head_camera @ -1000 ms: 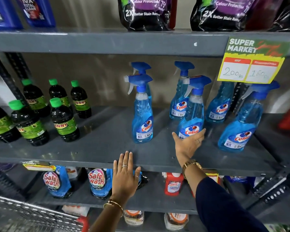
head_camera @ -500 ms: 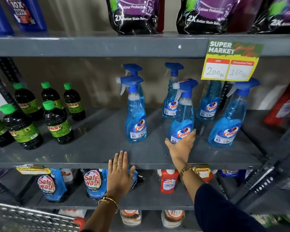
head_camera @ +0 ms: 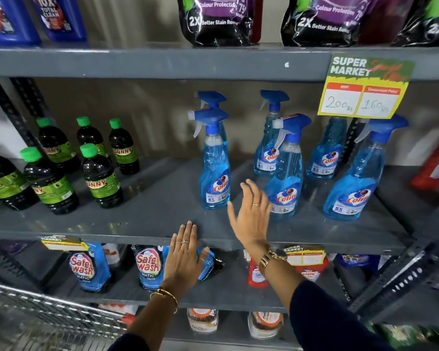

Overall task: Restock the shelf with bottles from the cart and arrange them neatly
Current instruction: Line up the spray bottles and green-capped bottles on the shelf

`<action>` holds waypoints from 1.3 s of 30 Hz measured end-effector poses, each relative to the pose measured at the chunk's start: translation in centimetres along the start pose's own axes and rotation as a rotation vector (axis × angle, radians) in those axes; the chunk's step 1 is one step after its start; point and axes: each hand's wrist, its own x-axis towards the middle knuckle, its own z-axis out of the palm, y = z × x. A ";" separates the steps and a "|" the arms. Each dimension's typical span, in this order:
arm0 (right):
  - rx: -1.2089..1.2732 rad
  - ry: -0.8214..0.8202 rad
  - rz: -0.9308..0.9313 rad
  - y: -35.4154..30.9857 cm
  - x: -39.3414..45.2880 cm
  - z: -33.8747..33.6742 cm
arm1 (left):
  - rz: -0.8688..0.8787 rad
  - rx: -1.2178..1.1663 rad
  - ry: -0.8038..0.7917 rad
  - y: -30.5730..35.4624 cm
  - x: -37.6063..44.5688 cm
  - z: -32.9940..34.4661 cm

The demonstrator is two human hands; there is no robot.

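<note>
Several blue Colin spray bottles stand upright on the grey middle shelf (head_camera: pixel 142 224). The front row holds a left bottle (head_camera: pixel 214 173), a middle bottle (head_camera: pixel 285 183) and a right bottle (head_camera: pixel 357 183); others stand behind them. My right hand (head_camera: pixel 251 214) is open, fingers spread, raised over the shelf between the left and middle front bottles, holding nothing. My left hand (head_camera: pixel 185 254) lies flat and open against the front edge of that shelf.
Dark bottles with green caps (head_camera: pixel 100 176) stand at the shelf's left. A price tag (head_camera: pixel 363 92) hangs from the upper shelf. Safewash pouches (head_camera: pixel 147 267) sit on the shelf below. The wire cart's rim (head_camera: pixel 48 307) shows at bottom left.
My right hand has come off the middle front spray bottle and moved left and up, now open in the gap. My left hand has stayed on the shelf edge.
</note>
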 end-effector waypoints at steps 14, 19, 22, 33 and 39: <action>0.545 -0.302 0.519 -4.8 1.5 5.9 | -0.194 -0.058 -0.018 -8.2 0.7 -3.8; 0.566 -0.277 0.581 -5.4 2.1 7.6 | -0.175 -0.063 -0.033 -8.8 0.8 -3.5; 0.550 -0.232 0.597 -5.5 1.8 7.8 | -0.170 -0.072 -0.022 -8.7 0.8 -3.4; 0.422 -0.209 0.725 -7.7 0.7 8.2 | -0.175 -0.039 -0.025 -8.9 0.7 -2.8; 0.437 -0.200 0.701 -7.9 0.3 8.0 | -0.163 -0.034 0.000 -8.9 0.6 -2.7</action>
